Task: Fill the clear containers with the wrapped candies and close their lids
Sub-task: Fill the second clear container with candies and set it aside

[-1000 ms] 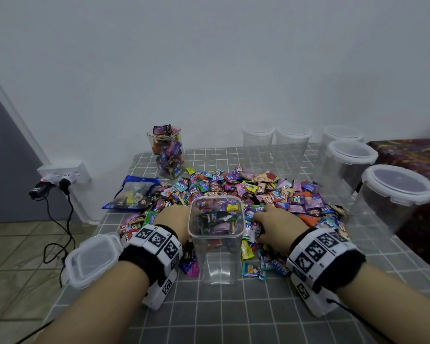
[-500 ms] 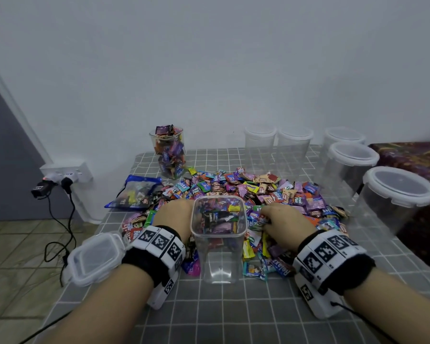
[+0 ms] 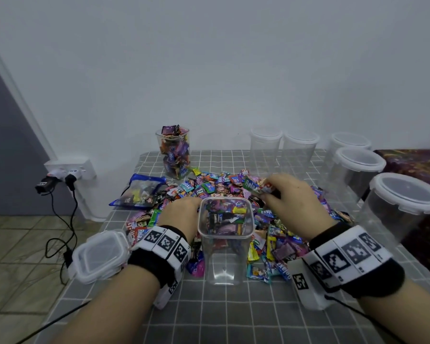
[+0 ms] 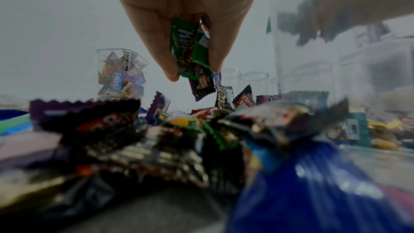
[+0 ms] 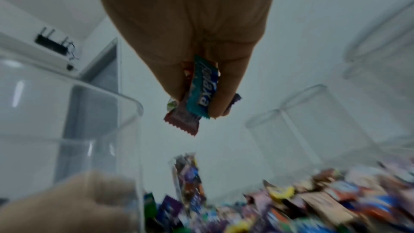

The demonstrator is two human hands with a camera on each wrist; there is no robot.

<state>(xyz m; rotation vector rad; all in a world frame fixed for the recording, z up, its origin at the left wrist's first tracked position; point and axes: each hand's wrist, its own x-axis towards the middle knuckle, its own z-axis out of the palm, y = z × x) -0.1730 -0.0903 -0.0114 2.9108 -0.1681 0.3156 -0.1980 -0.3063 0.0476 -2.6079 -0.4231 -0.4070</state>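
R fingers (image 5: 170, 84) pinch a teal candy (image 5: 202, 88) w/ others; right hand (image 3: 291, 202) has lifted off the pile (image 3: 219, 187). Left hand (image 3: 181, 214) grips green candies (image 4: 186, 45) beside the open container (image 3: 225, 234), still mid-table.

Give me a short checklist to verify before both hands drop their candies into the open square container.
1. Right hand grips wrapped candies: ok.
2. Left hand pinches green and brown wrapped candies: ok.
3. Clear square plastic container upright, mouth open, room left inside: ok.
4. Right hand above the mouth: not ok, it is beyond the far right corner.
5. Left hand above the mouth: not ok, it is beside the left wall.
6. Clear rectangular lid in reach at the left wrist: ok.
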